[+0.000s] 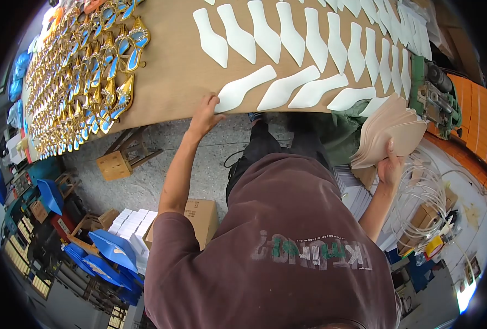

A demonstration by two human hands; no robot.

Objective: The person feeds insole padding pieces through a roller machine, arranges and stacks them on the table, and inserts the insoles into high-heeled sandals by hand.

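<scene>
At the front edge of the table, my left hand (204,116) has its thumb and fingers closed on the near end of a white shoe insole (245,89), which lies slanted on the brown tabletop. My right hand (391,165) grips a fanned stack of beige insoles (389,131) off the table's right front corner. Beside the held white insole lie several more in the front row, such as this white insole (289,88). Behind them runs a longer row of upright-laid white insoles (316,41).
Many gold and blue sandal uppers (92,60) cover the table's left side. A green machine (436,93) stands at the right corner by orange panels (468,118). Below are a wooden stool (113,165), a cardboard box (200,219), blue trays (111,249) and coiled hose (419,197).
</scene>
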